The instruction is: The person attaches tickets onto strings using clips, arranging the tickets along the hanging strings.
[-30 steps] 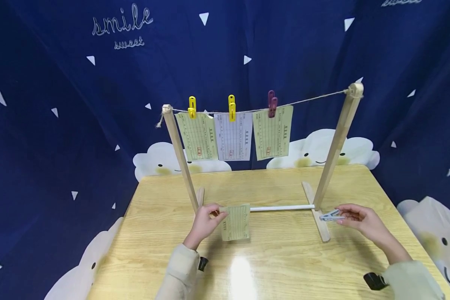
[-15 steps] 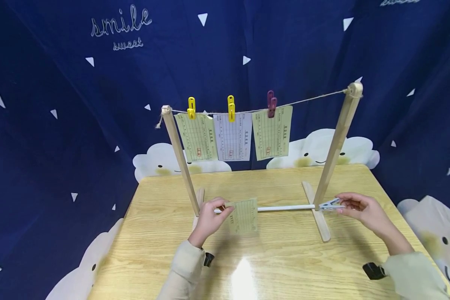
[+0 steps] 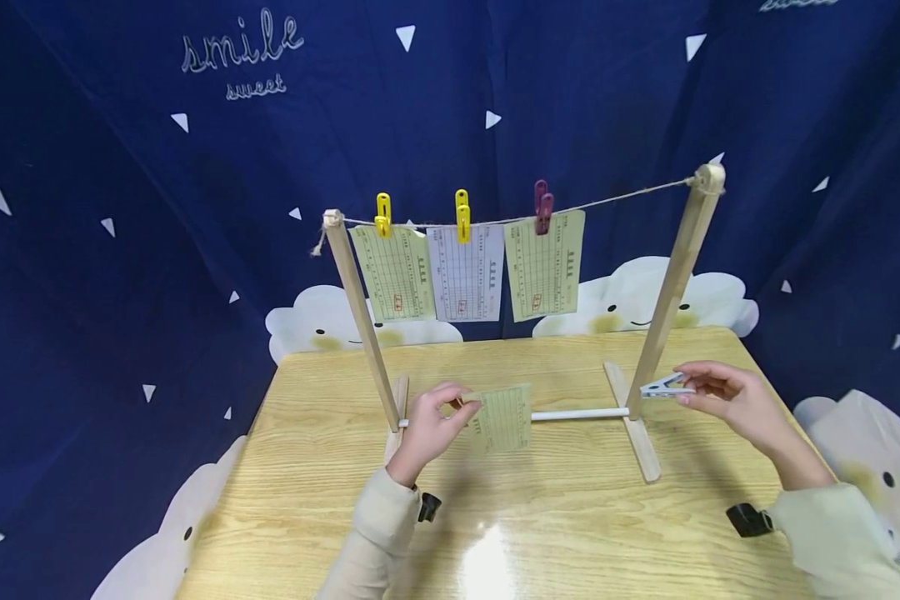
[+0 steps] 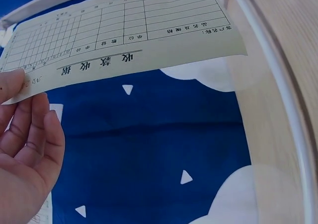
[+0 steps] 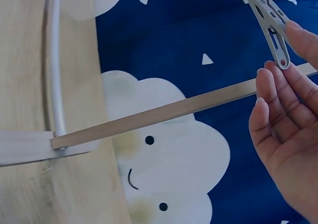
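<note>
My left hand (image 3: 437,427) pinches a pale yellow-green receipt slip (image 3: 504,421) by its left edge, between thumb and fingers. Printed lines and characters show on the slip (image 4: 114,40) in the left wrist view. A light grey clothespin (image 3: 663,387) is pinched in my right hand (image 3: 731,402), beside the right post; its tips point left. The right wrist view shows the clothespin (image 5: 271,30) with thumb and fingers on its handles. Above, three slips hang from a string (image 3: 630,197): one under a yellow clothespin (image 3: 383,217), the white slip (image 3: 467,279) under another yellow one, one under a maroon clothespin (image 3: 544,214).
The string runs between a wooden left post (image 3: 362,317) and a taller-looking right post (image 3: 675,292). Low between them is a white rod (image 3: 577,414), above flat wooden feet. The stand is on a wood-grain table (image 3: 570,517); a dark blue curtain (image 3: 607,100) hangs behind.
My left hand has moved right and up with the receipt slip. My right hand has raised the clothespin from beside the stand's foot to beside the post. The hanging slips stay put.
</note>
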A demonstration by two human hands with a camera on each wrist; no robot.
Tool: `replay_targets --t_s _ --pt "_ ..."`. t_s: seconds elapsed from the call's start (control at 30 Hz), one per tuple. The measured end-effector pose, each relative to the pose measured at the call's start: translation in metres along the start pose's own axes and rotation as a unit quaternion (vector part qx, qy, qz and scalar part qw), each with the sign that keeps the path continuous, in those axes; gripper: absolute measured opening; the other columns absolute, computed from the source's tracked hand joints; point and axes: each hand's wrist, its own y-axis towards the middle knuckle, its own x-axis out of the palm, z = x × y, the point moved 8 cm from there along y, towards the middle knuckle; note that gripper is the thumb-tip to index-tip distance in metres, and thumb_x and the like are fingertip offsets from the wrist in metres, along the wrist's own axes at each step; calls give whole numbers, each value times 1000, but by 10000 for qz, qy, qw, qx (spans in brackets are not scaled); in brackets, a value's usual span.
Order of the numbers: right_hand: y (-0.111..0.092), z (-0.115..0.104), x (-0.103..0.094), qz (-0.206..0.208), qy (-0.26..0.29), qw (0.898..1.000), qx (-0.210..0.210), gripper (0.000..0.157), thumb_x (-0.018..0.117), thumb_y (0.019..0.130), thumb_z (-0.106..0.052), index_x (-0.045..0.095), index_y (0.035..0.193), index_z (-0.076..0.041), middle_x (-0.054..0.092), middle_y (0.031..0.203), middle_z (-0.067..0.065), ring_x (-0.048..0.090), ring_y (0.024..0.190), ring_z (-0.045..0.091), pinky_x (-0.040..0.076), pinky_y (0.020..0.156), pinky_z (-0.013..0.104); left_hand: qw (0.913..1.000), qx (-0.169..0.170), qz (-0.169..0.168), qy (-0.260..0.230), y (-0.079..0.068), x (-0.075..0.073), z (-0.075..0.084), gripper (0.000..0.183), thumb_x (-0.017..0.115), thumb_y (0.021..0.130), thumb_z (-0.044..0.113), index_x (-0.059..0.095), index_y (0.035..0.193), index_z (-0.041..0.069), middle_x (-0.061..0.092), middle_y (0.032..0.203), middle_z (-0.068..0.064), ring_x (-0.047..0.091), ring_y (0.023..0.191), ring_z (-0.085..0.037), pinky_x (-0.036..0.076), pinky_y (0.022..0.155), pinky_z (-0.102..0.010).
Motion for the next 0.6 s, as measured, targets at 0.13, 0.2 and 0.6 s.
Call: replay_targets --t_s 0.13,0.2,0.6 --pt "6 -7 -4 120 -173 9998 -4 34 65 72 17 62 102 2 62 86 -11 54 72 2 43 62 11 9997 44 126 -192 5 2 5 4 70 76 1 69 80 2 66 78 -5 57 66 -16 49 61 -29" --pt "9 -11 -6 163 -207 9996 -50 35 65 71 17 62 102 2 62 85 -12 54 72 1 43 63 11 9995 64 163 -276 7 3 7 5 70 76 1 69 80 2 67 78 -6 57 66 -17 49 61 -29" --pt "24 -31 -12 237 -122 9995 -193 35 64 72 18 63 102 1 62 88 -10 55 74 3 44 63 11 9985 488 166 -160 19 8 28 6 69 75 -2 68 81 -2 66 77 -10 58 66 -19 49 61 -30"
